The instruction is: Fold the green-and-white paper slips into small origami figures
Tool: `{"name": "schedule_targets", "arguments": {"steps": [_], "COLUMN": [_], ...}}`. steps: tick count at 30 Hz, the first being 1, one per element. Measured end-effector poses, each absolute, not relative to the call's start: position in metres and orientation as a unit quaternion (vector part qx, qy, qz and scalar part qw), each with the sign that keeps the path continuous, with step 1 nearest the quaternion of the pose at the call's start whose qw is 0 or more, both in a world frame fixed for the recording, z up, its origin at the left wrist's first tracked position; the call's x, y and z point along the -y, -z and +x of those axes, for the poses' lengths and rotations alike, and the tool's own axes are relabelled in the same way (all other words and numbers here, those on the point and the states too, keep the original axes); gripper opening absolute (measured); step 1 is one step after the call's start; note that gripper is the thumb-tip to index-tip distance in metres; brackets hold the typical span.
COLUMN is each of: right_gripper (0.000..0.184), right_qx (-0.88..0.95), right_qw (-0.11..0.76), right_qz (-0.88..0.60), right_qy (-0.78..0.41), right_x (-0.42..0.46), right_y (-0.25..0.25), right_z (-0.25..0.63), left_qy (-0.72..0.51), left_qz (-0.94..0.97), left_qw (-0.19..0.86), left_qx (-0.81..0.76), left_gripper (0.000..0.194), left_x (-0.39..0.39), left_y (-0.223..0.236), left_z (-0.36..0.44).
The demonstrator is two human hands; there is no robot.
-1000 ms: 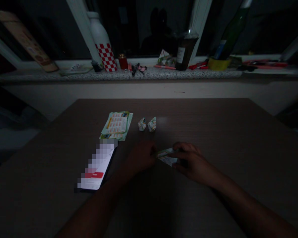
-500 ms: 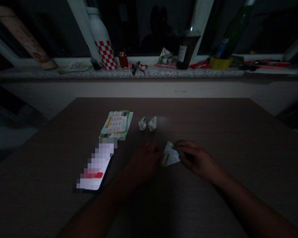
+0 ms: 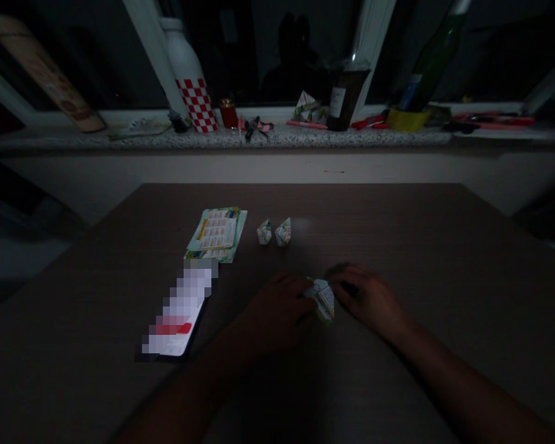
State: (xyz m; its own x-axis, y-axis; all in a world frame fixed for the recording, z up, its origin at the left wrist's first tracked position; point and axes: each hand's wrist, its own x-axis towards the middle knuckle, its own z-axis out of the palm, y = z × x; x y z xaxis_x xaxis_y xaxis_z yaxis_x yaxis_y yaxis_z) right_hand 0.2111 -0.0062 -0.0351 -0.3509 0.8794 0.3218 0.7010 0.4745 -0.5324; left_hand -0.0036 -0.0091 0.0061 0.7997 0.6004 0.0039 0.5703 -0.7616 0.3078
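Observation:
A small folded piece of printed paper (image 3: 324, 300) lies on the table between my hands, its creased layers showing white, green and lines of print. My left hand (image 3: 277, 308) comes over it from the left, fingers closed on its left part and hiding that side. From the right, my right hand (image 3: 370, 299) has its curled fingertips and thumb at the paper's upper right edge; they are dim and slightly blurred. Two small folded paper shapes, the left one (image 3: 264, 232) and the right one (image 3: 283, 232), stand just beyond my hands.
A stack of printed sheets (image 3: 215, 231) lies at the left, with a lit phone (image 3: 180, 342) nearer me. Along the windowsill (image 3: 287, 139) stand a checkered white bottle (image 3: 197, 102), a red jar (image 3: 228, 115), a dark lidded cup (image 3: 346, 98) and a green bottle (image 3: 437, 58).
The folded paper has been turned and has shifted slightly right. My left hand has moved right and over it; my right hand stays at its right side.

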Motion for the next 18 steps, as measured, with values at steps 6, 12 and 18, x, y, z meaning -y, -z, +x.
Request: {"name": "schedule_targets", "arguments": {"steps": [6,12,18], "right_gripper": [0.024,0.039,0.031], "right_qx": [0.835,0.856,0.864], "right_qw": [0.269,0.229,0.208], "right_qz": [-0.448,-0.420,-0.408], "right_qy": [-0.173,-0.197,-0.208], "right_x": [0.016,0.020,0.020], "right_y": [0.029,0.024,0.019], "right_z": [0.210,0.210,0.209], "left_qy": [-0.040,-0.069,-0.078], "left_qz": [0.937,0.927,0.925], "left_qw": [0.129,0.156,0.182], "left_qx": [-0.323,-0.333,-0.324], "left_gripper": [0.024,0.030,0.028], "left_x": [0.012,0.005,0.001], "left_y": [-0.007,0.000,0.005], "left_z": [0.000,-0.004,-0.006]}}
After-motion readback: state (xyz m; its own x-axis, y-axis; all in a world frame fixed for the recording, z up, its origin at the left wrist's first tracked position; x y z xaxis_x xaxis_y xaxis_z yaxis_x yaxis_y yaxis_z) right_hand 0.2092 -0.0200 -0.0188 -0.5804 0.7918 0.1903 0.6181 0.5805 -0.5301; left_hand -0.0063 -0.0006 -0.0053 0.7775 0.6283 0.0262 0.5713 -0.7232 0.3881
